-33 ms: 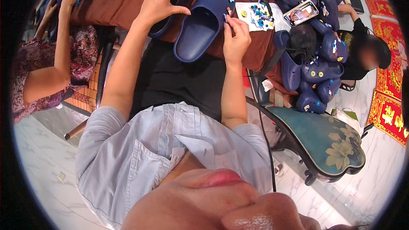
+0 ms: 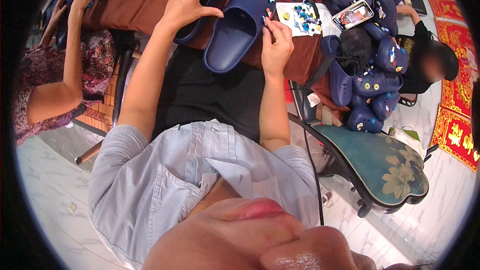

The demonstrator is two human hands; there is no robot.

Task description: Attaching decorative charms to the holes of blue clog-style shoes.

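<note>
Two other people, one at far left (image 2: 47, 82) and one at right (image 2: 419, 82), flank the brown cloth (image 2: 132, 7). A teal chair (image 2: 367, 152) stands at lower right; above it a pile of clogs (image 2: 367, 120) crowds the cloth's right end. A second clog (image 2: 191, 34) lies behind the left hand (image 2: 189, 6), whose fingers are spread and grasp nothing visible. The main clog (image 2: 239, 27) sits at the cloth's front edge, between the hands. The right hand (image 2: 278, 39) pinches a small pale charm (image 2: 264, 19) at its right side. Just beyond are a white sheet (image 2: 282, 27), a phone (image 2: 353, 15) and loose charms (image 2: 306, 19). Compared with the earlier frame, hands and clogs look unmoved.
</note>
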